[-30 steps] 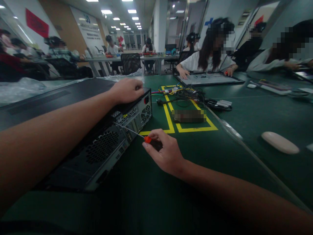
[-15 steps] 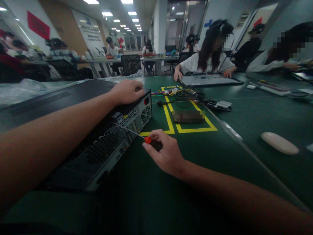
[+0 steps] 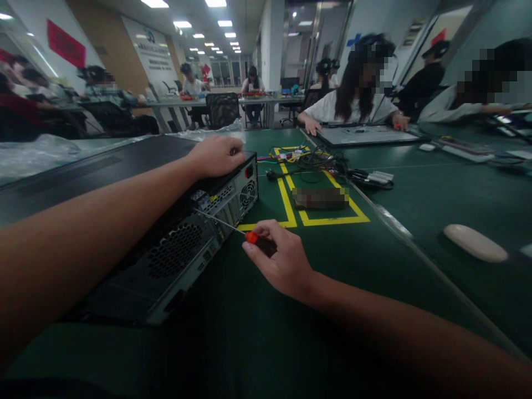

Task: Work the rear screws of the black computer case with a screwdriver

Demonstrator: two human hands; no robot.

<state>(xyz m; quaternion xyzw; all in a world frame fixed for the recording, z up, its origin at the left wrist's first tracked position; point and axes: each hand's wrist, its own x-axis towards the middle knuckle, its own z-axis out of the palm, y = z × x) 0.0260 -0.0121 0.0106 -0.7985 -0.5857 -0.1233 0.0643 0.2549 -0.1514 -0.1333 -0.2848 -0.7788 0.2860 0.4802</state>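
Observation:
A black desktop computer case (image 3: pixel 137 166) lies on its side at the left, its metal rear panel (image 3: pixel 224 213) facing me with a honeycomb vent, slots and a fan grille. My left hand (image 3: pixel 218 155) presses on the case's top near the rear corner, fingers curled, gripping it. In my right hand (image 3: pixel 285 257) is a screwdriver (image 3: pixel 249 237) with a dark handle and an orange-red collar. Its thin shaft points up and left, the tip at the rear panel's upper edge; the exact contact point is too small to make out.
Tangled cables (image 3: pixel 320 160) and a pixelated dark object (image 3: pixel 320 198) lie around yellow tape rectangles on the green table (image 3: pixel 357 266). A pale oval object (image 3: pixel 476 243) sits at right. Clear plastic wrap (image 3: pixel 62 152) is behind the case. Across the table, a co-worker handles a flat panel (image 3: pixel 369 134).
The co-worker's hands and flat panel have shifted slightly to the right. My hands, the screwdriver and the computer case show no visible movement.

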